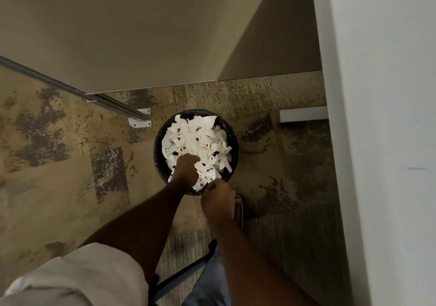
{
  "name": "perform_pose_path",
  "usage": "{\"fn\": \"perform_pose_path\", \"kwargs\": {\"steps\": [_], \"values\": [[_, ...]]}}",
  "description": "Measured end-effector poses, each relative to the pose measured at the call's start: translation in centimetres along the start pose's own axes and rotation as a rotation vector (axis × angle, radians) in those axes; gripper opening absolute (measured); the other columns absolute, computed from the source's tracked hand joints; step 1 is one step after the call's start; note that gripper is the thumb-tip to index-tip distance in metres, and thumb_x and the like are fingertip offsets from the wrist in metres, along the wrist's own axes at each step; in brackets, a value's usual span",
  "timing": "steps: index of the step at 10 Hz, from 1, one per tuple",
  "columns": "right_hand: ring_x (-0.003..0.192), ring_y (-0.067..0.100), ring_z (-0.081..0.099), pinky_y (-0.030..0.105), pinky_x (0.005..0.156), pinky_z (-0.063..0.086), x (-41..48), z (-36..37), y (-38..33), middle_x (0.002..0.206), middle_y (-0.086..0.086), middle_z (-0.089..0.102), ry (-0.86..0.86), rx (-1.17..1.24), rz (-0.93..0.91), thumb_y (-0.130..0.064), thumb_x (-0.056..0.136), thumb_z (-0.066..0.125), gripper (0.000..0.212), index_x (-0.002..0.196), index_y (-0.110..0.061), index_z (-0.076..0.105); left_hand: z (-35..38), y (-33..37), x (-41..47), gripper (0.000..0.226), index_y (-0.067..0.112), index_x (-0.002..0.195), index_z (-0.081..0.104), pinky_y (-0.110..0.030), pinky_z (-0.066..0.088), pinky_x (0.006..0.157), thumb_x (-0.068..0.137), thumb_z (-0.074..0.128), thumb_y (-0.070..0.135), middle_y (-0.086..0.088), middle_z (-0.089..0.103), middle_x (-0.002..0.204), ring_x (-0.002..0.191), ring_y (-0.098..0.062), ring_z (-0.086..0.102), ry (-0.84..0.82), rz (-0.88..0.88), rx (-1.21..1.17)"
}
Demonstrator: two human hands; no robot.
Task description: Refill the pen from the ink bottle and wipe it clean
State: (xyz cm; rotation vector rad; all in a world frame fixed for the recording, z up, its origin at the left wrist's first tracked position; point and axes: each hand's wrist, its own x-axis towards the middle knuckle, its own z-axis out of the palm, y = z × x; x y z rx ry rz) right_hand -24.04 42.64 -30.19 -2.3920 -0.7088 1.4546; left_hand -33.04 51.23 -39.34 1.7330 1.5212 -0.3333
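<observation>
The bin (157,145) on the floor is round and black, with a dull, slightly textured rim. It is heaped with crumpled white tissues (195,138), soft, creased and torn at the edges, and spotted with black ink blots. The bin stands on mottled carpet (70,164), tan with dark speckled patches. A ribbed strip of the carpet lies nearer you.

1 blotted sheet (204,180) lies at the near edge of the heap and hangs over the rim towards you. Its long axis runs from lower left to upper right, between your 2 hands.

Your left hand (186,171) is inside the bin, knuckles up. Its fingers (192,159) are curled tight into the paper, gripping that sheet where it meets the heap. Your right hand (218,201) is just outside the near rim. Its fingers (213,186) are drawn in close and their tips touch the sheet's lower edge. You cannot tell whether they actually pinch it, or whether that hand hides the pen.

A rolled beige sleeve (82,277) covers your left upper arm. A grey metal rail (70,90) slants across the floor to the left of the bin.
</observation>
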Motion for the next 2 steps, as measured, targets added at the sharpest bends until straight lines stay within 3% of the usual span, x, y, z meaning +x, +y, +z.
{"fn": "perform_pose_path", "kwargs": {"steps": [2], "values": [[0.107,0.03,0.059,0.032,0.086,0.048,-3.8,-2.2,-2.9,0.111,0.015,0.066,0.019,0.057,-0.096,-0.004,0.082,0.052,0.029,0.107,-0.006,0.066,-2.6,1.7,-5.5,0.023,-0.008,0.1,0.066,-0.034,0.042,0.089,0.08,0.056,-0.006,-0.026,0.065,0.109,0.105,-0.036,0.059,0.265,-0.114,-0.186]]}}
